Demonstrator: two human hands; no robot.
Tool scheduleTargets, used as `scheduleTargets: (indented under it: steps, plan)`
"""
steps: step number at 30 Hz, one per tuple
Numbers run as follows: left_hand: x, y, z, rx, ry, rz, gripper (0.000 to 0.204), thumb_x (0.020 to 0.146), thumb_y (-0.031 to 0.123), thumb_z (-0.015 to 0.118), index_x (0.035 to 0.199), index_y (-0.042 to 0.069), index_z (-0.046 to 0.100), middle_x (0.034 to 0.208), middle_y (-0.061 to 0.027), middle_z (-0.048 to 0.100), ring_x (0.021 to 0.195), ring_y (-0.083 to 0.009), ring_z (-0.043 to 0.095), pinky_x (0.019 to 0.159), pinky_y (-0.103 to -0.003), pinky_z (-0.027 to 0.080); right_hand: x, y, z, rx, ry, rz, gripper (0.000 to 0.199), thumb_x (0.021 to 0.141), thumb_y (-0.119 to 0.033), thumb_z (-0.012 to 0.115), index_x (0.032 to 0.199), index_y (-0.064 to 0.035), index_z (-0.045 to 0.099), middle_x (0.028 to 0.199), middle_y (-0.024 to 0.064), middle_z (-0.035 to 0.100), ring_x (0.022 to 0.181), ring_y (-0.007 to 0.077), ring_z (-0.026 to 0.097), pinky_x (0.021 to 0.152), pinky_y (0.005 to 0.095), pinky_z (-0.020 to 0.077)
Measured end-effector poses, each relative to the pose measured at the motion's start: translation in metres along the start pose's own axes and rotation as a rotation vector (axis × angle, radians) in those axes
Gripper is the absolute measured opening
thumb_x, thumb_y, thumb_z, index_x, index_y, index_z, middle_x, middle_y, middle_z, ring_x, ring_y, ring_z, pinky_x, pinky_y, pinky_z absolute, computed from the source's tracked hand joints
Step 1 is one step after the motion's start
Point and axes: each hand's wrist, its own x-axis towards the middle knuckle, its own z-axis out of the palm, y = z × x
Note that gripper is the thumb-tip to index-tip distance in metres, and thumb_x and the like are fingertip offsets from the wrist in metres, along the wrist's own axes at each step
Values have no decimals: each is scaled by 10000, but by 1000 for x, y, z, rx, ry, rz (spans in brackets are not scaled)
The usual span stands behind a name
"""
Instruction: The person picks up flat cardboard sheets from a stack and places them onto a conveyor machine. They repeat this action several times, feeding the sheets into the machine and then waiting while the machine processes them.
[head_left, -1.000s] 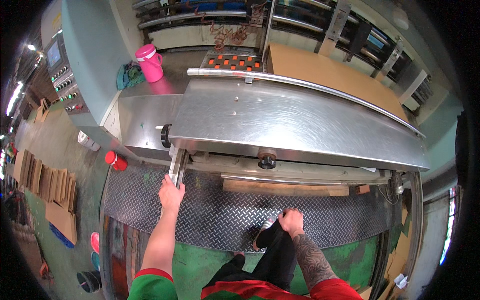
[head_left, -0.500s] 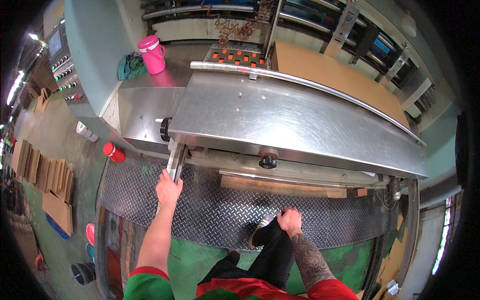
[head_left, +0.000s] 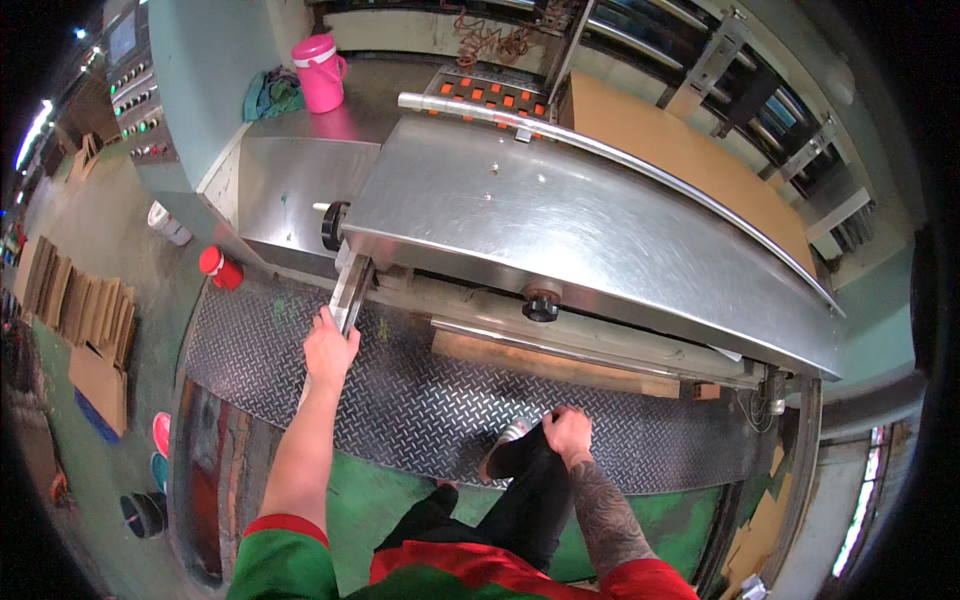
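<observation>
My left hand is closed round a narrow metal rail that sticks out from under the left end of a long steel table top. My right hand rests on the knee of my raised leg, in black trousers. Its fingers are curled in, and whatever may be inside them is hidden. Beside the rail's upper end is a black round knob. Another black knob sits under the table's front edge.
A large brown cardboard sheet lies behind the table. At the back left stand a pink jug and a green cloth. A red jug is by the textured metal plate underfoot. Cardboard stacks lie at left.
The whole view has shifted and tilted slightly. My left hand stays on the rail and my right hand stays on my knee.
</observation>
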Motion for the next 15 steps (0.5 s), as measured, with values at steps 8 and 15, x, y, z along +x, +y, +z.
scheduleTargets:
  steps: [8,15]
  plan:
    - [0,-1,-1,-14,3,7,566,935,386,769,1294,26,521,1108,-224,692,966,-424,756,869,-526,628,-1,-8,2,-22,16,-13,404,971,-398,637,1115,-83,845,1251,143,796,1249,374,702,1114,541,519]
    - [2,-2,3,48,-13,-11,583,934,419,762,1304,44,513,1122,-196,691,971,-398,764,846,-514,633,-1,-13,4,-24,32,-48,393,953,-381,646,1089,-72,846,1223,152,799,1217,386,710,1081,533,538]
